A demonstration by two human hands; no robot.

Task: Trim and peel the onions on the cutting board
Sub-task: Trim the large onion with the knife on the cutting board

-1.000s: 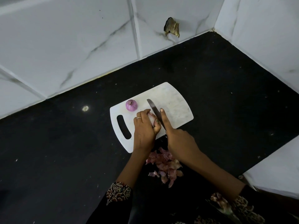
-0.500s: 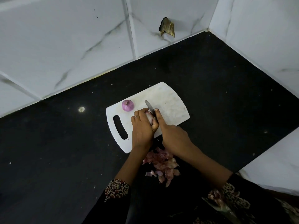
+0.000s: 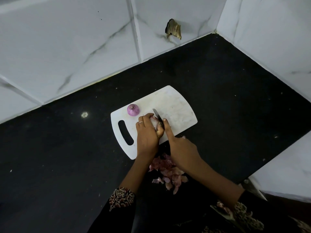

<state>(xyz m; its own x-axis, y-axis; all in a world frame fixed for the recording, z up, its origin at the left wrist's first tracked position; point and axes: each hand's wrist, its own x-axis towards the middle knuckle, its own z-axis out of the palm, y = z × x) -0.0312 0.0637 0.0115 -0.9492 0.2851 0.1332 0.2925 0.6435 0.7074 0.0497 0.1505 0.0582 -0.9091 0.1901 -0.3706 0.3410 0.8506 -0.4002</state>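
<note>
White plastic cutting board (image 3: pixel 175 105) mid-table: left hand (image 3: pixel 147 132) clamped round a pale onion (image 3: pixel 154 122), right hand (image 3: pixel 180 149) gripping the knife (image 3: pixel 157 115) against it; purple onion (image 3: pixel 133 110) beside.

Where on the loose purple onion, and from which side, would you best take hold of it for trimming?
Probably across the round sides of the purple onion, from above. It sits free on the cutting board with its tip facing up, so curled fingers can pin the sides and leave the tip exposed for the knife.
</note>
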